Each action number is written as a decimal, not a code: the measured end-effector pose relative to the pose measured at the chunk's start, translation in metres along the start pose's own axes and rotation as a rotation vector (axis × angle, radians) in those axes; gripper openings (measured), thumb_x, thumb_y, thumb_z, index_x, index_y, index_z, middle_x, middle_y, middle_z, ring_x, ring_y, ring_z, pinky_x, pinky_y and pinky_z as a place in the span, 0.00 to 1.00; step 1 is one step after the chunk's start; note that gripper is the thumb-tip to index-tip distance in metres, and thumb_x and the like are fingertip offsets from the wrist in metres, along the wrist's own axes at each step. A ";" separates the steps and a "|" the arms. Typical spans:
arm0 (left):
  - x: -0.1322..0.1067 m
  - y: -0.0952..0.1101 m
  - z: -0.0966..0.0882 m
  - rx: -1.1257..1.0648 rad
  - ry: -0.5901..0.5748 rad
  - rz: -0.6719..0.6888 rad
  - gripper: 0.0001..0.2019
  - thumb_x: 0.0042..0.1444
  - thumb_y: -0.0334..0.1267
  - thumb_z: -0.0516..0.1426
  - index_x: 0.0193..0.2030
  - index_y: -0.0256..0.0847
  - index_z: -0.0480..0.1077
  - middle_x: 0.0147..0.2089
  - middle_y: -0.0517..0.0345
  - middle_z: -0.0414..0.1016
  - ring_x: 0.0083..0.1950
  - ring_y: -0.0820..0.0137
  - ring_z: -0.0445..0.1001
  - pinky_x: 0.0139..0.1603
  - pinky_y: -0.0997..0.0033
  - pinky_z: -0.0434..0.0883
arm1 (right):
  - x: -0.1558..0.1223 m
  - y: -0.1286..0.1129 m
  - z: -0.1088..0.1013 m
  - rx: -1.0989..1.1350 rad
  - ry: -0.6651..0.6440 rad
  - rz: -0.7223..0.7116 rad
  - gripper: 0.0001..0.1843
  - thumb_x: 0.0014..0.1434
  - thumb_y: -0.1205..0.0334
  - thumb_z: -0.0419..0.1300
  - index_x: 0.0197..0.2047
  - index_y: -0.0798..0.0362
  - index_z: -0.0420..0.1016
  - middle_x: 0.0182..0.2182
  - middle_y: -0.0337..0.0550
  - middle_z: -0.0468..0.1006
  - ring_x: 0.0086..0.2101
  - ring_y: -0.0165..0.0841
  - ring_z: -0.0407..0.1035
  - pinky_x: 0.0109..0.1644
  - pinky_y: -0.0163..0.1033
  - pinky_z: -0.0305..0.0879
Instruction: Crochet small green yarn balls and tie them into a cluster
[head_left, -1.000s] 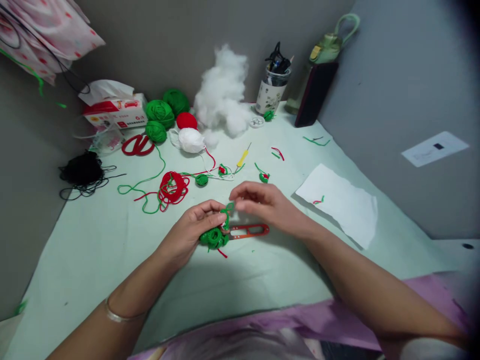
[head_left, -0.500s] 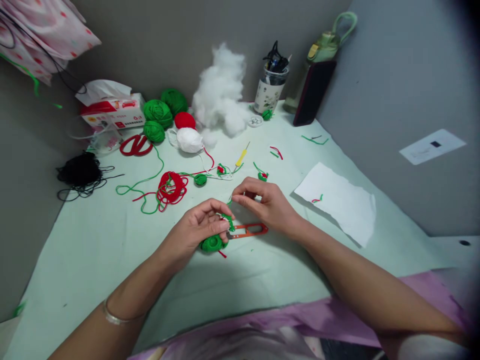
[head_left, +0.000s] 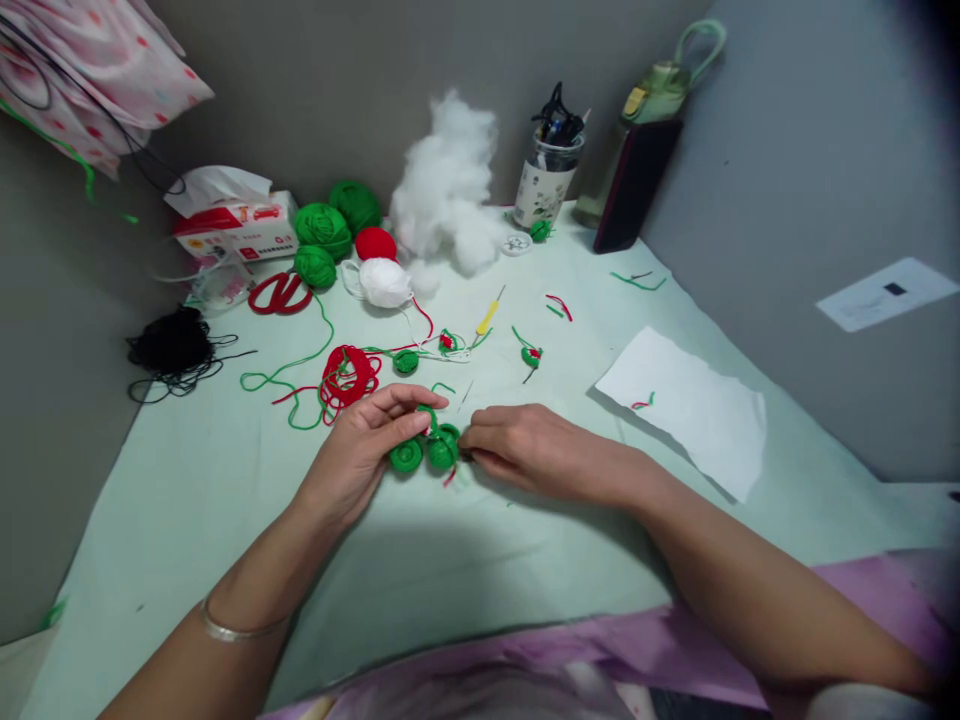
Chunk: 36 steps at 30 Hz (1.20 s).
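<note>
My left hand (head_left: 367, 435) is closed in a pinch on a small green crocheted piece (head_left: 429, 418) with a bit of white and red. Two round green crocheted pieces hang or rest beside its fingertips, a cupped one (head_left: 406, 456) and a ball-like one (head_left: 443, 450). My right hand (head_left: 529, 445) is low over the table, its fingers curled round the orange thread snips, which it hides almost wholly; only a dark tip shows by the fingertips. A thin needle (head_left: 465, 394) lies just beyond the hands. A short red yarn end (head_left: 450, 477) shows below the green ball.
Yarn balls (head_left: 322, 230), red scissors (head_left: 280, 293), a red yarn tangle (head_left: 349, 376) and black yarn (head_left: 171, 343) are on the left. White stuffing (head_left: 448, 190), a pen cup (head_left: 550, 180) and a bottle (head_left: 651, 105) stand behind. A yellow-handled hook (head_left: 488, 315) and white paper (head_left: 686, 410) lie nearer.
My right hand has come down from its raised pinch onto the snips, which are now covered. A needle now lies on the table. My left hand has shifted slightly left and up.
</note>
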<state>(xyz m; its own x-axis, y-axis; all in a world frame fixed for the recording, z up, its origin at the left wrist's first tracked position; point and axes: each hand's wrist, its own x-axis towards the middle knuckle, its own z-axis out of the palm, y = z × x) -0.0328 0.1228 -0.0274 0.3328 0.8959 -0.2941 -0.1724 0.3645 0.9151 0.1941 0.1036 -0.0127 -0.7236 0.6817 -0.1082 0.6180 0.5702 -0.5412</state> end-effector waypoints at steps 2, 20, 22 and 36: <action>0.001 0.000 0.000 -0.020 0.030 0.022 0.11 0.51 0.36 0.70 0.43 0.41 0.82 0.44 0.55 0.82 0.36 0.75 0.74 0.37 0.80 0.71 | 0.000 0.003 -0.003 0.000 0.030 0.064 0.11 0.69 0.71 0.52 0.43 0.55 0.76 0.37 0.45 0.75 0.32 0.31 0.66 0.36 0.37 0.56; -0.005 -0.005 0.003 0.093 -0.083 0.082 0.15 0.55 0.38 0.69 0.50 0.52 0.82 0.51 0.59 0.82 0.44 0.72 0.74 0.46 0.76 0.71 | 0.003 -0.004 -0.010 0.743 0.178 0.136 0.23 0.70 0.46 0.54 0.36 0.56 0.76 0.27 0.36 0.67 0.29 0.27 0.59 0.34 0.34 0.55; -0.005 -0.007 0.002 0.110 -0.100 0.075 0.15 0.56 0.39 0.68 0.51 0.52 0.82 0.49 0.59 0.82 0.45 0.71 0.74 0.46 0.75 0.70 | 0.003 -0.004 -0.009 0.759 0.189 0.131 0.24 0.70 0.45 0.54 0.32 0.56 0.74 0.25 0.35 0.66 0.27 0.26 0.56 0.33 0.35 0.53; -0.006 -0.004 0.003 0.048 -0.083 0.056 0.16 0.55 0.37 0.69 0.51 0.48 0.82 0.53 0.56 0.82 0.47 0.71 0.76 0.47 0.76 0.73 | 0.003 -0.003 -0.011 0.807 0.233 0.154 0.25 0.69 0.43 0.55 0.35 0.57 0.76 0.25 0.34 0.64 0.26 0.26 0.55 0.31 0.34 0.52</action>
<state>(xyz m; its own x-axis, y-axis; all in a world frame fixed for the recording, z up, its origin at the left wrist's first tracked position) -0.0308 0.1152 -0.0287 0.4001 0.8897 -0.2198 -0.1487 0.2997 0.9424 0.1932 0.1091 -0.0026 -0.5134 0.8519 -0.1028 0.2323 0.0227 -0.9724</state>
